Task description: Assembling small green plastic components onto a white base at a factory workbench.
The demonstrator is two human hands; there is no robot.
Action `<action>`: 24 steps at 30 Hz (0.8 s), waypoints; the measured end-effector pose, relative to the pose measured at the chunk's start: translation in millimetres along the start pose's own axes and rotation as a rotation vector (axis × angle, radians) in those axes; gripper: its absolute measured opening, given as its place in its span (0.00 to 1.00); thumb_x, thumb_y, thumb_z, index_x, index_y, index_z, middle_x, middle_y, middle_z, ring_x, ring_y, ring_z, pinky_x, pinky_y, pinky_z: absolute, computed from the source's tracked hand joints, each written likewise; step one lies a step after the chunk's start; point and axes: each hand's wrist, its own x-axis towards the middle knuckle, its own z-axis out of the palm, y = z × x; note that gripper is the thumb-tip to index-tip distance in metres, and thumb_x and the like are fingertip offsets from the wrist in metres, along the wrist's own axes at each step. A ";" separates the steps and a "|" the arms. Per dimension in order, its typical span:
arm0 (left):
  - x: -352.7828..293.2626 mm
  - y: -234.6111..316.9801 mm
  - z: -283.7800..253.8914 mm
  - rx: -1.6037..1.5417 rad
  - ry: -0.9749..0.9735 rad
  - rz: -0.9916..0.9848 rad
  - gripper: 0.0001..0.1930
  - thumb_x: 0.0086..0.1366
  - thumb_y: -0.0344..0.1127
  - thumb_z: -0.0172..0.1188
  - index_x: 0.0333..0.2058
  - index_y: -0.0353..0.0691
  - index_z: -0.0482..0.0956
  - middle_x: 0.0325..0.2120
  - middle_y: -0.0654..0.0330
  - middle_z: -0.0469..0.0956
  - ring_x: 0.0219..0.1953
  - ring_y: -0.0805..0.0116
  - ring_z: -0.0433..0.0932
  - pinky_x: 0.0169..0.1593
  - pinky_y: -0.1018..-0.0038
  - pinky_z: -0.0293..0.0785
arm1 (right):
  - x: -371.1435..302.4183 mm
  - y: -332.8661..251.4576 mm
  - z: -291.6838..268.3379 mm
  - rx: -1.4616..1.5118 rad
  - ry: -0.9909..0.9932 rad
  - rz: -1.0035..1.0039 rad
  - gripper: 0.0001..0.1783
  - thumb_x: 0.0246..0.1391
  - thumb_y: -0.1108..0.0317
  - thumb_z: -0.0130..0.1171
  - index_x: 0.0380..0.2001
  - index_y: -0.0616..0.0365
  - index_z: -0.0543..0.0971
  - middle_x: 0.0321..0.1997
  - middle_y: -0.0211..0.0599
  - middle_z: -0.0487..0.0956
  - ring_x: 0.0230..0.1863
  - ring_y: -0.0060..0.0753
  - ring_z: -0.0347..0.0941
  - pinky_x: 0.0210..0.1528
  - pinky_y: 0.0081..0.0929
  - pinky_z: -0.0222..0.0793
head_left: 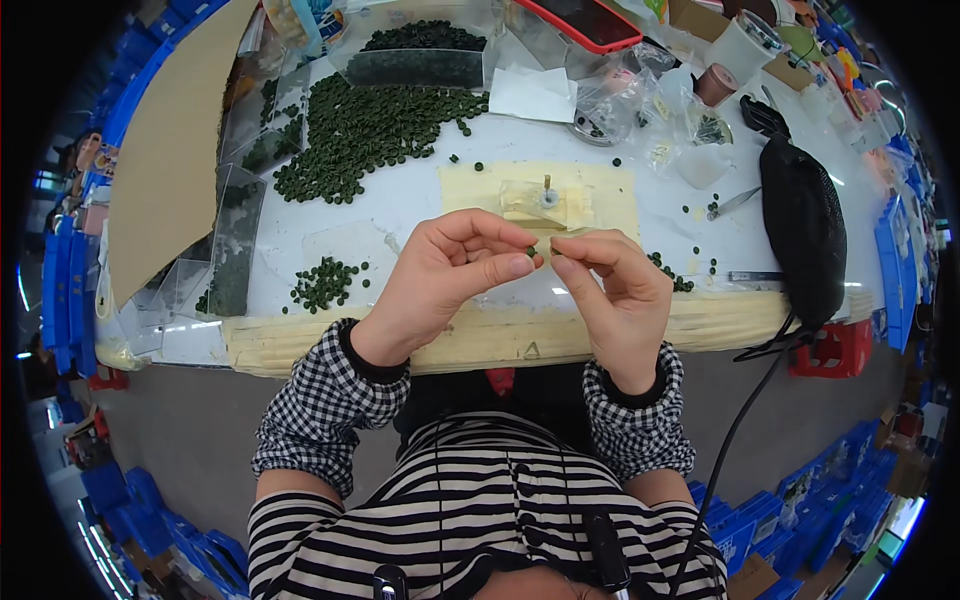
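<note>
My left hand (440,270) pinches a small dark green round piece (531,251) between thumb and forefinger. Close beside it, my right hand (622,290) is pinched too, its fingertips on something tiny I cannot make out. Both hands meet above the table's near edge. Just beyond them sits a small clear block with an upright metal pin (547,184), on a pale yellow sheet (610,185). A big heap of green pieces (350,130) spreads at the far left. A smaller pile (325,284) lies left of my left hand, and several pieces (672,275) lie beside my right.
Clear bins (415,70) with green pieces stand at the back and left, next to a cardboard sheet (175,150). White paper (533,93), a red-framed phone (590,20) and plastic bags lie behind. Tweezers (738,202), a ruler (757,276) and a black mesh pouch (803,230) are on the right.
</note>
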 end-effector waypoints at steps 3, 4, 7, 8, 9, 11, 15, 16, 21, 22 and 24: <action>-0.6 -2.3 1.5 0.047 0.038 0.043 0.10 0.58 0.25 0.63 0.39 0.33 0.78 0.32 0.62 0.79 0.32 0.81 0.75 0.38 0.85 0.71 | 0.8 2.2 5.7 0.046 0.008 0.045 0.08 0.47 0.81 0.61 0.34 0.64 0.80 0.33 0.36 0.79 0.34 0.23 0.74 0.38 0.19 0.69; -0.4 -3.0 1.2 0.085 0.048 0.062 0.10 0.58 0.25 0.63 0.39 0.33 0.78 0.30 0.64 0.79 0.29 0.84 0.73 0.34 0.87 0.69 | 1.0 4.6 7.6 0.058 0.008 0.054 0.08 0.47 0.81 0.62 0.33 0.64 0.80 0.32 0.36 0.79 0.34 0.23 0.74 0.38 0.19 0.69; -3.9 0.1 -0.9 0.180 0.061 0.051 0.09 0.57 0.22 0.63 0.38 0.33 0.78 0.30 0.63 0.79 0.30 0.83 0.74 0.36 0.87 0.70 | 1.8 9.2 10.9 0.068 0.017 0.061 0.07 0.46 0.81 0.63 0.31 0.64 0.80 0.31 0.35 0.78 0.33 0.23 0.73 0.38 0.19 0.69; -5.0 1.2 -1.6 0.206 0.062 0.037 0.09 0.56 0.21 0.63 0.37 0.32 0.78 0.32 0.62 0.79 0.32 0.82 0.75 0.38 0.86 0.72 | 2.3 10.2 11.3 0.065 0.022 0.060 0.07 0.45 0.81 0.63 0.30 0.64 0.80 0.30 0.35 0.78 0.33 0.24 0.73 0.38 0.19 0.68; -5.3 -0.2 -1.8 0.216 0.074 0.051 0.09 0.56 0.21 0.63 0.37 0.32 0.78 0.31 0.62 0.79 0.31 0.83 0.75 0.37 0.86 0.71 | 2.5 11.2 11.2 0.054 0.021 0.048 0.07 0.45 0.81 0.63 0.30 0.64 0.80 0.30 0.35 0.78 0.33 0.24 0.73 0.38 0.19 0.68; -5.4 -3.9 -2.2 0.236 0.099 0.079 0.09 0.56 0.21 0.63 0.37 0.32 0.79 0.30 0.63 0.79 0.29 0.84 0.73 0.36 0.87 0.70 | 2.2 13.3 11.1 0.034 0.017 0.026 0.07 0.44 0.82 0.63 0.30 0.65 0.80 0.31 0.35 0.78 0.33 0.25 0.73 0.37 0.20 0.68; -4.7 -3.0 -0.3 0.224 0.135 0.097 0.08 0.57 0.22 0.63 0.37 0.33 0.79 0.25 0.68 0.76 0.25 0.86 0.67 0.31 0.87 0.64 | 3.2 14.2 14.0 0.035 0.030 0.017 0.07 0.44 0.83 0.62 0.30 0.65 0.80 0.31 0.36 0.79 0.33 0.25 0.74 0.37 0.20 0.68; -3.7 -4.4 1.2 0.211 0.144 0.114 0.08 0.57 0.23 0.63 0.37 0.33 0.80 0.21 0.72 0.72 0.21 0.88 0.61 0.27 0.88 0.57 | 3.3 14.9 14.1 0.030 0.029 0.015 0.07 0.44 0.83 0.62 0.30 0.65 0.80 0.31 0.36 0.79 0.33 0.25 0.74 0.37 0.20 0.68; -4.3 -5.7 0.6 0.269 0.156 0.148 0.07 0.57 0.25 0.64 0.36 0.34 0.81 0.15 0.77 0.66 0.17 0.90 0.55 0.21 0.88 0.49 | 2.8 14.4 13.7 0.026 0.027 0.023 0.07 0.44 0.83 0.62 0.29 0.65 0.80 0.31 0.36 0.79 0.33 0.25 0.74 0.37 0.20 0.68; -4.4 -5.6 1.0 0.282 0.160 0.155 0.07 0.56 0.24 0.64 0.36 0.34 0.81 0.14 0.77 0.66 0.17 0.90 0.55 0.21 0.88 0.49 | 2.7 14.5 14.3 0.026 0.031 0.024 0.07 0.43 0.84 0.62 0.29 0.65 0.80 0.31 0.36 0.79 0.32 0.26 0.74 0.37 0.20 0.68; -4.5 -5.7 2.0 0.295 0.168 0.165 0.07 0.56 0.24 0.64 0.35 0.34 0.82 0.14 0.77 0.65 0.17 0.90 0.55 0.21 0.88 0.49 | 3.2 14.7 14.0 -0.012 0.027 -0.021 0.08 0.43 0.84 0.62 0.29 0.65 0.80 0.30 0.36 0.79 0.31 0.26 0.74 0.36 0.20 0.68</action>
